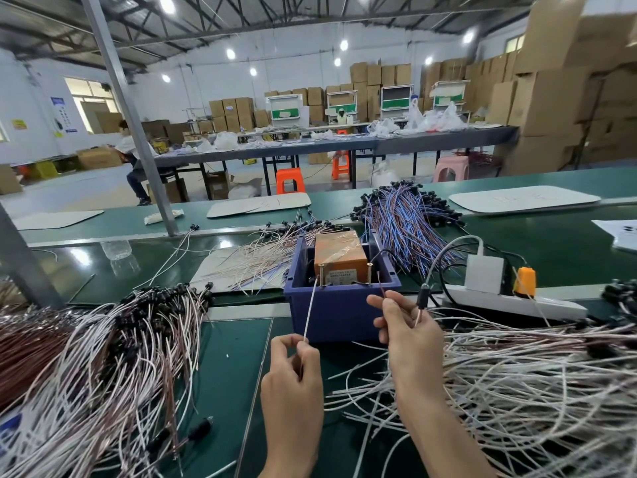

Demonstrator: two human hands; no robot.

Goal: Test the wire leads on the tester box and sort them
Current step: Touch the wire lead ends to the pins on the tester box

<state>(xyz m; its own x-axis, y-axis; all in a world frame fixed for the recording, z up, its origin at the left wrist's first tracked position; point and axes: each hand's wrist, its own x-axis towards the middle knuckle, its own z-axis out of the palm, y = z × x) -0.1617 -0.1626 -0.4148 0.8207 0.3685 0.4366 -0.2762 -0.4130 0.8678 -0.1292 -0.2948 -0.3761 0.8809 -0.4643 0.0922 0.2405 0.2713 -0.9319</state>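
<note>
White lead point(309, 308) pinched in my left grip point(293, 377), tip at the left post of the tester box point(339, 315). My right grip point(410, 336) pinches a second thin lead by the right post. Testing looks mid-run; the heap point(517, 381) near right on the bench point(224, 374) looks untested.

Tester box point(339, 298) sits mid-tabletop point(227, 357). Left of it, a heap of leads point(103, 357). Right of it, a bigger heap point(517, 374), with the power strip point(510, 300) behind that. Behind the box, a left bundle point(262, 257) and a right bundle point(406, 225). Before it, your left hand point(293, 384) and right hand point(410, 332) hold a lead point(310, 305) to it.
</note>
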